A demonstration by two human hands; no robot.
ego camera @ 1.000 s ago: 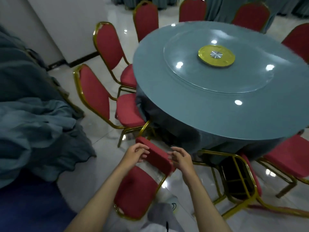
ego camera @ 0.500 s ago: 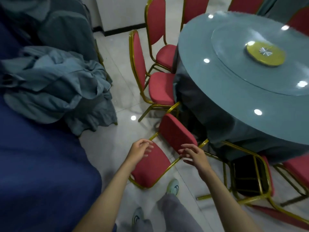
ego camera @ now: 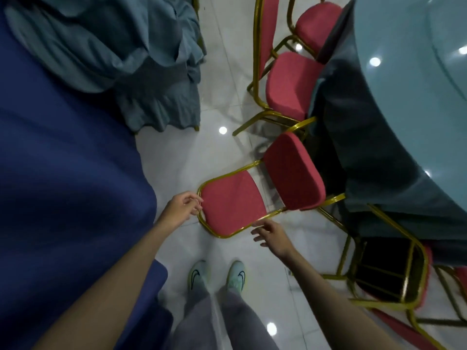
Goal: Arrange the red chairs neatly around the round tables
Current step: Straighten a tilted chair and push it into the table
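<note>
Red chair (ego camera: 232, 203) has its gold-framed backrest between both grips. The left grip (ego camera: 183, 207), fingers loosely curled, is at the frame's top corner; whether it pinches the frame cannot be told. The right grip (ego camera: 271, 234), fingers spread and holding nothing, hovers just beside the frame's other side. The chair stands on the floor (ego camera: 222, 97), its seat toward the draped edge of the round tabletop (ego camera: 417, 72). A second red chair (ego camera: 290, 84) stands just beyond it.

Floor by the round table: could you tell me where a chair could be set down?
Bare tiles lie between the crumpled cloth, the tucked-in chair and the nearest chair. Right of it is crowded: a tipped chair frame beside the table skirt.
</note>
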